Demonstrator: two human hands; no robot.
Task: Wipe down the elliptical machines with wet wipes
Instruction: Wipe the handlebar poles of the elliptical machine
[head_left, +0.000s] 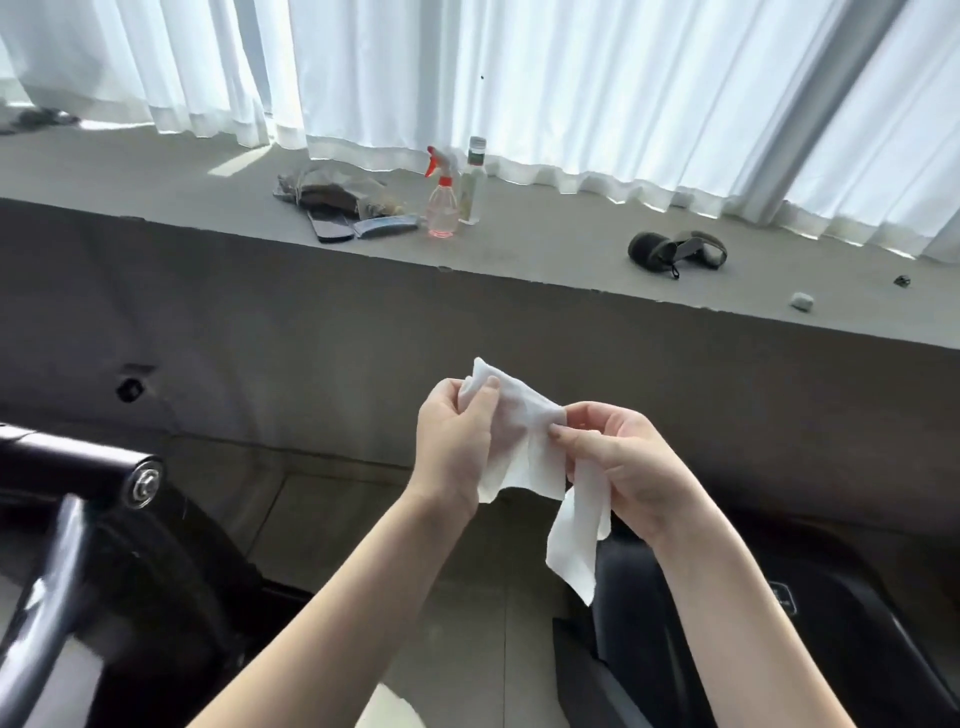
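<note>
Curtained ledge (519, 249) at 12 o'clock; left hand (454, 441) and right hand (623, 462) both pinch wipe (524, 447).

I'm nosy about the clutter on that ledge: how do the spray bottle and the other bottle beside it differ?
The spray bottle has a red trigger head; the slim bottle has a plain pale cap. The spray bottle is shorter, with a rounded, clear, pinkish body; the slim bottle is taller and narrower, with a greenish label. Both stand upright, side by side on the ledge.
</note>
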